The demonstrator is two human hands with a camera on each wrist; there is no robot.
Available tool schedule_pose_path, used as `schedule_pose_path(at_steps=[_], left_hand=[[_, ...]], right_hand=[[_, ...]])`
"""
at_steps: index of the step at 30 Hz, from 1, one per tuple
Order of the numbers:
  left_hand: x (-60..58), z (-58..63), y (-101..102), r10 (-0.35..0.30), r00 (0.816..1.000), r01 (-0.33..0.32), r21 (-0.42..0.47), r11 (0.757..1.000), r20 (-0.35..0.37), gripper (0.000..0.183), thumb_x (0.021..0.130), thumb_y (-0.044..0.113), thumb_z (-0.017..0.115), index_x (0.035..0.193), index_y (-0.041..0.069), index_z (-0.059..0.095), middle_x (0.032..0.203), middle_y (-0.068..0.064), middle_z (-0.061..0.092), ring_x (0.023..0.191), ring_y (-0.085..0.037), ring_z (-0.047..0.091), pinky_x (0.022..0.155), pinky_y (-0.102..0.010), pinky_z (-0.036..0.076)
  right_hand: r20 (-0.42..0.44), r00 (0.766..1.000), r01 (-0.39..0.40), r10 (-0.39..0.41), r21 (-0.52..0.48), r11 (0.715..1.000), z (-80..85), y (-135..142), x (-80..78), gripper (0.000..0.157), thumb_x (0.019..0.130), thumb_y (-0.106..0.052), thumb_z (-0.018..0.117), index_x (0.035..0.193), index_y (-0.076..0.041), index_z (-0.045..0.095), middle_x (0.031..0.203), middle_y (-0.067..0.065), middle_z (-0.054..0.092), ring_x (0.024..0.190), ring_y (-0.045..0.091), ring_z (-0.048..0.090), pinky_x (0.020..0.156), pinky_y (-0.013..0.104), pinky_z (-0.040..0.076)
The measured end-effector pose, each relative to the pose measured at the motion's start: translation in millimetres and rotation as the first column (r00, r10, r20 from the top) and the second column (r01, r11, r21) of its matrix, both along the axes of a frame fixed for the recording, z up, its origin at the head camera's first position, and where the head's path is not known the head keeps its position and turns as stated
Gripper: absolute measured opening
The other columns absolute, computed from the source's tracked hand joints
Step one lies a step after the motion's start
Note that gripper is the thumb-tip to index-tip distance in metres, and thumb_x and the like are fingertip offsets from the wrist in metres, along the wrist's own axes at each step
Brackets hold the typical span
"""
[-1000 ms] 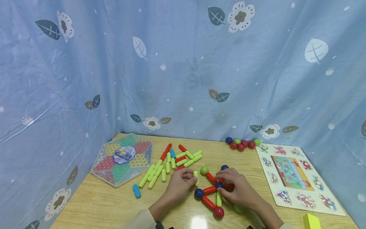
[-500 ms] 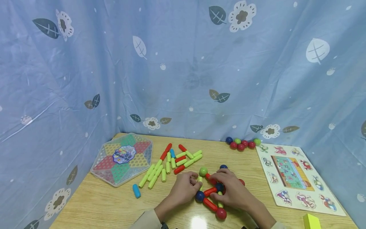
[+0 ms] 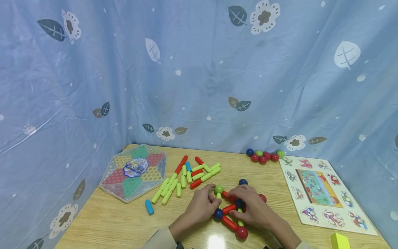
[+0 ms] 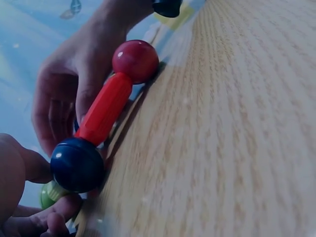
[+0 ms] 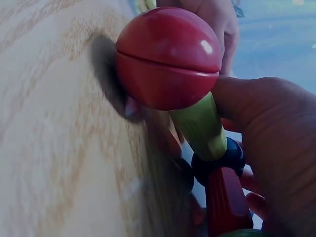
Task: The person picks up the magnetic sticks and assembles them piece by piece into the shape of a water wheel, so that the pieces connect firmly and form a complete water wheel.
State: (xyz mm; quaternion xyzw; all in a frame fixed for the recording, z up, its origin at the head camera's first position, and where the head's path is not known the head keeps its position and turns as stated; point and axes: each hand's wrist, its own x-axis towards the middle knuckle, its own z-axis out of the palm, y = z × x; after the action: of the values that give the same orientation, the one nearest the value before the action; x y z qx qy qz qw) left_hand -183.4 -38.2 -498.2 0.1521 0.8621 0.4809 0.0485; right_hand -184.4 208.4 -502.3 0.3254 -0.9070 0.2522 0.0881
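Note:
A ball-and-stick building toy (image 3: pixel 229 223) lies under both hands, its red and yellow-green sticks joining balls around a dark blue middle ball (image 3: pixel 239 203). My left hand (image 3: pixel 200 205) pinches its left side, fingers at the green ball (image 3: pixel 218 189) and thumb at a dark blue ball (image 4: pixel 77 165). Between those two balls stands a yellow-green stick (image 3: pixel 219 200). From there a red stick (image 4: pixel 106 109) runs to the near red ball (image 3: pixel 242 233). Curled over the middle ball and its sticks, my right hand (image 3: pixel 255 209) grips the toy and hides part of it.
Loose yellow-green and red sticks (image 3: pixel 172 186) lie to the left, with a blue stick (image 3: pixel 149 207) apart. A hexagonal game board (image 3: pixel 133 173) sits farther left. Several balls (image 3: pixel 262 159) line the back. At right are a puzzle board (image 3: pixel 323 193) and a yellow block (image 3: pixel 340 241).
My left hand brought the yellow-green stick into the gap between the green ball and the left blue ball. Its fingers then shifted onto those balls. The right hand slid slightly nearer, turning the toy a little.

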Motion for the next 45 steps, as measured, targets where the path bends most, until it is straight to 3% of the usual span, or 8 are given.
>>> schedule_pose_path(at_steps=[5,10,14,27,34,37,42,45], left_hand=[[1.2,-1.3,2,0.005,0.999,-0.006,-0.040,0.999,-0.031,0.063,0.098,0.017,0.079,0.151,-0.008,0.055,0.072,0.009,0.068,0.059,-0.003,0.059,0.059,-0.021,0.048],[3.0,-3.5,1,0.027,0.995,-0.037,-0.099,0.994,-0.099,0.058,0.097,0.025,0.081,0.148,0.003,0.063,0.110,-0.002,0.064,0.084,-0.011,0.057,0.072,-0.027,0.048],[1.4,-5.4,-2,-0.004,0.994,-0.006,-0.086,0.996,-0.113,0.041,0.099,0.022,0.078,0.138,0.010,0.071,0.113,-0.002,0.062,0.079,-0.007,0.054,0.070,-0.024,0.046],[-4.8,-10.6,-21,-0.232,0.972,0.232,0.007,0.973,-0.048,0.020,0.094,0.026,0.087,0.110,0.019,0.080,0.092,0.013,0.070,0.079,-0.001,0.059,0.072,-0.018,0.050],[-13.4,-6.2,-59,-0.416,0.908,0.394,0.230,0.890,0.054,0.031,0.101,0.021,0.081,0.128,0.007,0.079,0.113,-0.009,0.081,0.095,-0.006,0.075,0.085,-0.023,0.062],[-21.9,-1.4,-81,-0.401,0.915,0.363,0.341,0.867,0.047,0.036,0.103,0.013,0.077,0.134,-0.005,0.073,0.125,-0.025,0.077,0.107,-0.016,0.078,0.094,-0.028,0.064],[-36.4,4.7,-101,-0.220,0.974,0.224,0.253,0.941,-0.046,0.032,0.103,0.012,0.077,0.133,0.000,0.076,0.124,-0.018,0.079,0.109,-0.017,0.078,0.095,-0.027,0.062],[-43.6,4.3,-97,-0.160,0.967,0.167,0.020,0.986,-0.198,0.025,0.101,0.012,0.080,0.126,0.007,0.080,0.117,-0.009,0.082,0.102,-0.016,0.076,0.090,-0.030,0.063]], right_hand=[[-0.009,1.000,0.000,0.000,0.001,1.000,0.1,2,0.8,0.050,0.087,-0.035,0.093,0.133,-0.026,0.075,0.130,-0.016,0.073,0.125,0.017,0.064,0.111,0.059,0.049],[0.011,0.998,-0.063,0.063,-0.005,0.998,5.5,8,-0.2,0.050,0.085,-0.028,0.095,0.132,-0.028,0.075,0.129,-0.020,0.073,0.130,0.022,0.062,0.107,0.055,0.054],[-0.002,0.995,-0.098,0.098,0.009,0.995,11.6,16,-3.0,0.048,0.084,-0.019,0.095,0.127,-0.028,0.077,0.129,-0.018,0.074,0.128,0.023,0.062,0.105,0.052,0.056],[-0.109,0.976,0.186,-0.191,-0.052,0.981,4.8,60,-3.9,0.039,0.083,-0.020,0.097,0.118,-0.022,0.081,0.123,-0.006,0.077,0.114,0.024,0.068,0.094,0.051,0.061],[0.190,0.956,0.271,-0.225,-0.270,0.924,-16.6,79,1.8,0.036,0.097,-0.026,0.086,0.132,-0.022,0.076,0.129,-0.006,0.077,0.118,0.007,0.071,0.099,0.021,0.057],[0.280,0.940,0.291,-0.197,-0.348,0.891,-19.9,82,1.7,0.035,0.101,-0.023,0.081,0.136,-0.019,0.074,0.130,0.000,0.077,0.117,0.001,0.069,0.097,0.015,0.055],[0.266,0.939,0.305,-0.219,-0.349,0.886,-22.3,83,1.4,0.033,0.101,-0.023,0.082,0.133,-0.022,0.076,0.129,-0.003,0.078,0.120,-0.001,0.068,0.098,0.013,0.054],[0.250,0.940,0.311,-0.233,-0.344,0.886,-23.5,83,1.8,0.032,0.100,-0.023,0.083,0.132,-0.023,0.076,0.127,-0.005,0.079,0.119,-0.001,0.068,0.097,0.011,0.052]])
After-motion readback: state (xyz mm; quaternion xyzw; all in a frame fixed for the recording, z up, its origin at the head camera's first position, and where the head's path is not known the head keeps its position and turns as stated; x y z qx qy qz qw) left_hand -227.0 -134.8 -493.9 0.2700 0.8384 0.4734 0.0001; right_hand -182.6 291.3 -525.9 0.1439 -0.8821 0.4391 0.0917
